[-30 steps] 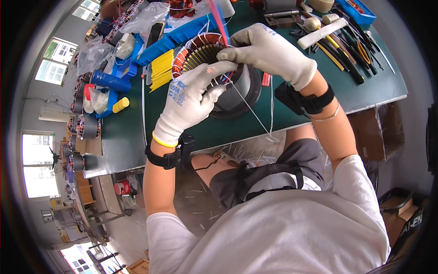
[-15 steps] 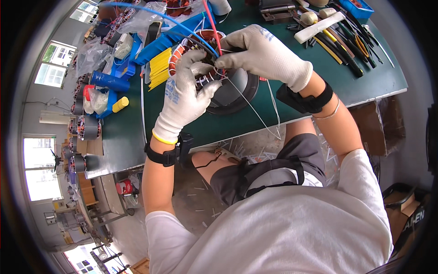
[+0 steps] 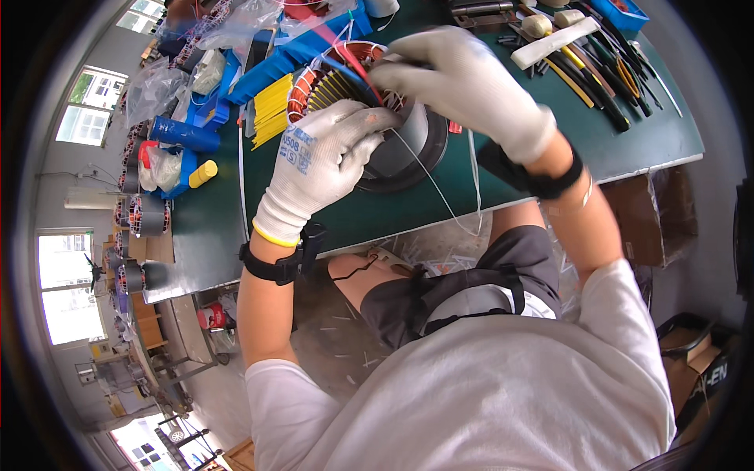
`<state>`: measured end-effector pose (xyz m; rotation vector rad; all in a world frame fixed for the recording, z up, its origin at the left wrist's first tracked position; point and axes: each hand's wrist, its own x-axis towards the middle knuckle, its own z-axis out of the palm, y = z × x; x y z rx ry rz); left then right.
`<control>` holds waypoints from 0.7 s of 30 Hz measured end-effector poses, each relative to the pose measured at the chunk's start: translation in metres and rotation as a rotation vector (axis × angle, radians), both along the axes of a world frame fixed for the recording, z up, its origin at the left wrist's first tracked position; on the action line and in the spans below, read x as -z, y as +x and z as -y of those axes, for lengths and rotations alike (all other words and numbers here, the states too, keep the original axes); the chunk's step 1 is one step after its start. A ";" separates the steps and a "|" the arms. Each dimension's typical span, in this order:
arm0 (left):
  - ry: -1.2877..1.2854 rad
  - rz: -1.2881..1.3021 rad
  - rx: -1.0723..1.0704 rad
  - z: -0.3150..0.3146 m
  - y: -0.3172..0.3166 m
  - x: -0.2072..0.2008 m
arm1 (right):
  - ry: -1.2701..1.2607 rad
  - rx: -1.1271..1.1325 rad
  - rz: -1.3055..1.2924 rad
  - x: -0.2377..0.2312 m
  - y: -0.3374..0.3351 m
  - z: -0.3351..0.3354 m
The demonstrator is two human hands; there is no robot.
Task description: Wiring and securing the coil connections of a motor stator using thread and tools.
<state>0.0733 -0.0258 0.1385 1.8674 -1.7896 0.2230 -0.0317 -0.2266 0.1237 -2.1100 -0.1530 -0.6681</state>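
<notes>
Under the left hand [image 3: 326, 145], clasped over its near rim, steadies the wound stator [image 3: 333, 89] on the desk [image 3: 585, 149], apparently against turning; curls the right hand [image 3: 465, 85] beside the red tube [image 3: 350, 59], grip untellable through blur.

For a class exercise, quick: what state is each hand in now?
Left hand: fingers bent at the stator's near rim; grip cannot be told.
Right hand: blurred, fingers bent by the stator; holding anything cannot be told.
</notes>
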 end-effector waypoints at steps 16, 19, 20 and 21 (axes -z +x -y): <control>-0.035 0.268 0.029 -0.008 0.018 0.009 | 0.984 -0.309 -0.281 0.026 -0.033 -0.066; 0.018 0.275 0.040 -0.006 0.019 0.011 | 1.184 -0.343 -0.287 0.039 -0.053 -0.084; 0.012 0.292 0.056 -0.007 0.016 0.011 | 1.203 -0.379 -0.195 0.040 -0.060 -0.085; -0.021 0.328 0.050 -0.006 0.014 0.010 | 1.148 -0.397 -0.197 0.040 -0.064 -0.084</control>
